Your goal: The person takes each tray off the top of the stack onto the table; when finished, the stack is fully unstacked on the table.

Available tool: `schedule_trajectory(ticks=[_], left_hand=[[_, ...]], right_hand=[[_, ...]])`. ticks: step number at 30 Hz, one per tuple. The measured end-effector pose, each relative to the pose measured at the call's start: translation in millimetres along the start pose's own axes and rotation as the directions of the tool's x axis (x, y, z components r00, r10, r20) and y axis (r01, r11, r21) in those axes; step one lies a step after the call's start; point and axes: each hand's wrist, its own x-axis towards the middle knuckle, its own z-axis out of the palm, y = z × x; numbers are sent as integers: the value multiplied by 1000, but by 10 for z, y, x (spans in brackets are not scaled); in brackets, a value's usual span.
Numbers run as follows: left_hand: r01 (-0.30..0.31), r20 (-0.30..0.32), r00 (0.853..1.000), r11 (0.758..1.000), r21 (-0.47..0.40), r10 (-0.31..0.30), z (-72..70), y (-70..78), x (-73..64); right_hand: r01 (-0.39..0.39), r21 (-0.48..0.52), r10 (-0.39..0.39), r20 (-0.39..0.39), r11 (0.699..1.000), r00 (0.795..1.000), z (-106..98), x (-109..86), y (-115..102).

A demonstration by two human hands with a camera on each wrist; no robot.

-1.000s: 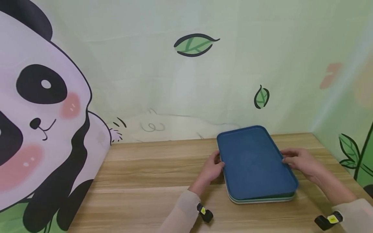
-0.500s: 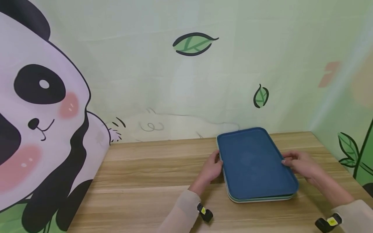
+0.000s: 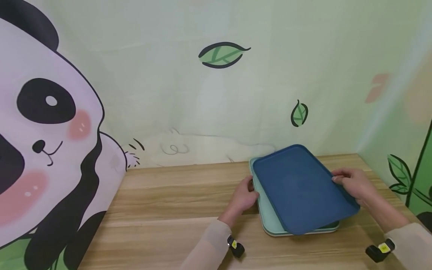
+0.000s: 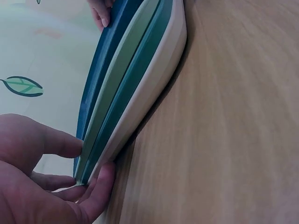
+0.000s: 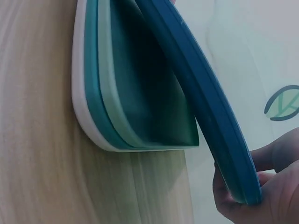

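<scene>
A dark blue tray (image 3: 303,187) is tilted over a stack, its right side raised and its body turned out to the right. My right hand (image 3: 354,183) pinches its right edge between thumb and fingers. Below lie a light green tray (image 3: 270,212), a teal tray (image 4: 125,91) and a cream tray (image 4: 156,70), nested together. My left hand (image 3: 244,195) grips the stack's left edge, thumb at the light green rim and fingertips under the cream tray. In the right wrist view a gap shows between the blue tray and the light green one.
The stack sits on a wood-grain table (image 3: 168,210), towards its right side. Behind stands a pale green wall covering (image 3: 152,75) printed with leaves and a large panda (image 3: 50,150). Another printed panel (image 3: 405,123) borders the table on the right.
The blue tray, earlier lying flat on the stack, has been lifted at its right side and shifted right by my right hand, exposing the light green tray. My left hand stays at the left edge.
</scene>
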Motion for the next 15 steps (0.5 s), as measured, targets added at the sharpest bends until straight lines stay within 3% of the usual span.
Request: schedule_trajectory(ticks=[6, 13, 15], left_hand=[[44, 0, 999, 999, 23, -44, -42, -12, -9], [88, -21, 996, 995, 41, -87, -96, -8, -33], [98, -13, 995, 995, 20, -98, -110, -6, -39]], right_hand=[[-23, 49, 23, -9, 999, 1000, -77, -32, 41], [-70, 98, 71, -4, 993, 997, -399, -119, 100], [-77, 90, 81, -40, 993, 996, -496, -138, 149]])
